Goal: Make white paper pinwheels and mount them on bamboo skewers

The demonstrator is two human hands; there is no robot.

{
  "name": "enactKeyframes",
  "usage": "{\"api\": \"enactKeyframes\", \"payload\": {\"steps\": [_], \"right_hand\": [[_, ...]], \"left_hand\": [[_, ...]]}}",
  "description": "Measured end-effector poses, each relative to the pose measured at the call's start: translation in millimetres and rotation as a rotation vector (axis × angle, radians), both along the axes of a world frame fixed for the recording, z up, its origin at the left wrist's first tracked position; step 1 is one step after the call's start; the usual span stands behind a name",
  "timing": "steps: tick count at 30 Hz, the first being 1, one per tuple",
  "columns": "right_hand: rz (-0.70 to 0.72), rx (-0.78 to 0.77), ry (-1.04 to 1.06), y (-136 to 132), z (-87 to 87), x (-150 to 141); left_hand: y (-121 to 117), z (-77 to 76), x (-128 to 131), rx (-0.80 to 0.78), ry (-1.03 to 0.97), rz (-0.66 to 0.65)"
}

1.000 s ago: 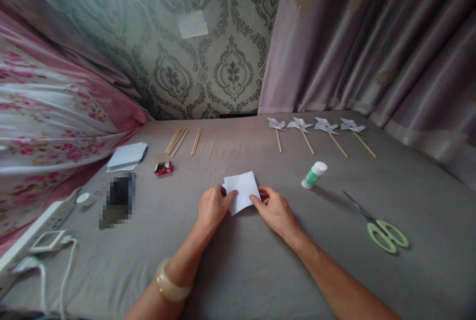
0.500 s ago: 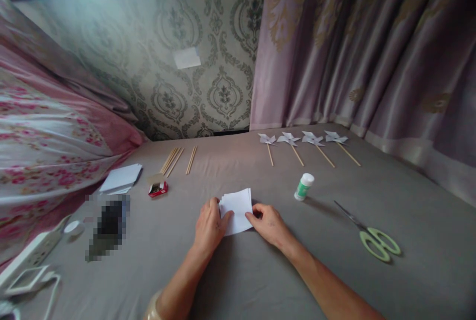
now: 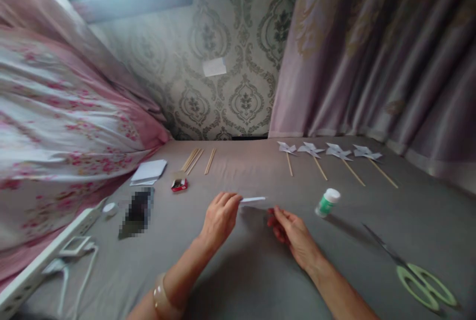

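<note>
My left hand (image 3: 221, 221) is closed on the white paper sheets (image 3: 253, 199), pinching their left end. The sheets are raised off the cloth and seen nearly edge-on, as a thin white strip. My right hand (image 3: 292, 233) is just right of the strip and apart from it. Its fingers are loosely bent and spread, with nothing visible between them. A glue stick (image 3: 327, 203) with a white cap stands upright to the right of that hand. Farther right lie scissors (image 3: 412, 273) with green handles, their blades pointing away from me.
Several paper pinwheels (image 3: 338, 151) on sticks lie in a row at the back right. Back left are wooden sticks (image 3: 193, 160), a small red box (image 3: 179, 185) and a paper stack (image 3: 149, 172). A pixelated dark object (image 3: 137, 211) and a power strip (image 3: 40, 265) lie at left.
The paper sheets have gone from facing me to edge-on, raised in my left hand. My right hand has let go of them and moved right. The camera view has shifted left.
</note>
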State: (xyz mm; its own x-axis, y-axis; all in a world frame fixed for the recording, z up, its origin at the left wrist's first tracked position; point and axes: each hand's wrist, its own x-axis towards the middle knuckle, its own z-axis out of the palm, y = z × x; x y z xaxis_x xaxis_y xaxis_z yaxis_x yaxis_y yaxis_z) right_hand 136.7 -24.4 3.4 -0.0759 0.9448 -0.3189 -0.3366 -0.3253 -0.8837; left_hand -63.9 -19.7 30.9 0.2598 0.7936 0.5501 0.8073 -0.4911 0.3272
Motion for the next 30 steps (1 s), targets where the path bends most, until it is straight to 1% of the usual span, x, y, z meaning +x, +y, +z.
{"api": "enactKeyframes", "payload": {"steps": [2,4,6,7,10,12,17,21,25,28,30], "right_hand": [[0.014,0.019,-0.052,-0.8,-6.7,-0.8],[0.046,0.026,-0.103,-0.7,-12.3,-2.7],[0.055,0.032,-0.151,-1.0,-15.2,-5.2],[0.062,0.034,-0.175,-1.6,-15.6,-6.4],[0.089,0.041,-0.248,-3.8,-15.3,-8.9],[0.1,0.036,-0.292,-4.5,-15.8,-9.6],[0.128,0.007,-0.369,-2.5,-20.0,-11.1],[0.15,0.015,-0.417,-1.2,-24.7,-11.0],[0.197,0.042,-0.426,0.0,-31.8,-7.3],[0.211,0.059,-0.427,1.0,-35.7,-5.8],[0.196,0.069,-0.435,1.3,-36.7,-6.4]], "left_hand": [[5.0,11.8,-22.8,0.041,-0.228,0.144],[10.4,23.1,-51.6,0.052,-0.485,0.296],[15.5,32.0,-84.2,0.063,-0.755,0.389],[17.9,35.1,-101.0,0.079,-0.863,0.409],[25.0,37.7,-148.5,0.172,-1.068,0.51],[29.9,34.6,-175.5,0.152,-1.164,0.613],[44.5,18.6,-226.2,0.121,-1.207,0.779],[61.0,5.8,-257.2,0.031,-1.21,0.905],[77.2,-4.6,-280.4,-0.107,-1.17,1.002],[87.6,-10.1,-291.3,-0.182,-1.107,1.059],[93.8,-12.4,-296.3,-0.217,-1.043,1.098]]}}
